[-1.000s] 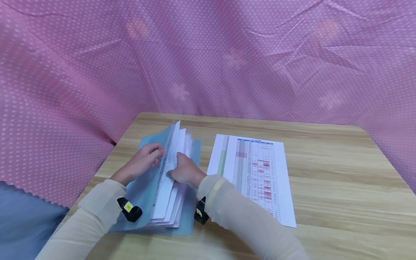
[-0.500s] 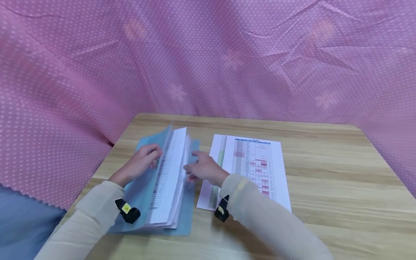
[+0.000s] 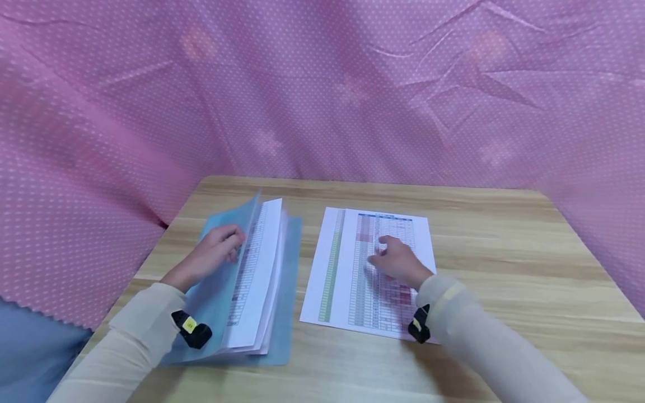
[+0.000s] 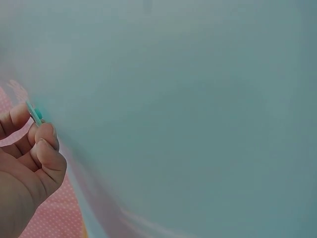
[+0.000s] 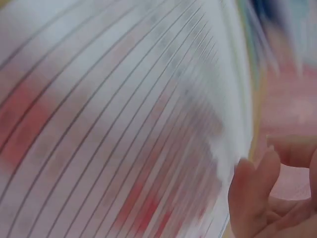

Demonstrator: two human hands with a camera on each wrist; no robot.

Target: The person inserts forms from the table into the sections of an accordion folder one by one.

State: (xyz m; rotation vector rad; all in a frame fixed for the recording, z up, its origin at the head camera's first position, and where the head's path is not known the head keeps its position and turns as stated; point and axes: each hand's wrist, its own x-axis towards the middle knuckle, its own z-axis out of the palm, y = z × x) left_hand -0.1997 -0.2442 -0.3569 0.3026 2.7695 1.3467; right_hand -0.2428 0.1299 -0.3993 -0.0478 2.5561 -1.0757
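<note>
A translucent blue plastic document folder (image 3: pixel 214 305) stands partly open at the left of the table in the head view. White printed papers (image 3: pixel 258 302) show inside it. My left hand (image 3: pixel 211 254) pinches the edge of its raised cover. In the left wrist view, a green snap button (image 4: pixel 36 113) is at that edge, between the thumb and fingers. My right hand (image 3: pixel 400 262) hovers over two overlapping printed sheets (image 3: pixel 360 302) with red and green cells. Its thumb and index finger are apart, with nothing between them; whether it touches the paper I cannot tell.
The wooden table (image 3: pixel 514 268) extends right of the sheets, its rounded far edge against a pink dotted cloth (image 3: pixel 322 101). A strip of bare tabletop lies between folder and sheets. Blue fabric (image 3: pixel 35 347) shows at the lower left.
My right hand has withdrawn from the papers inside the folder and moved right, over the printed sheets. The left hand still holds the cover up.
</note>
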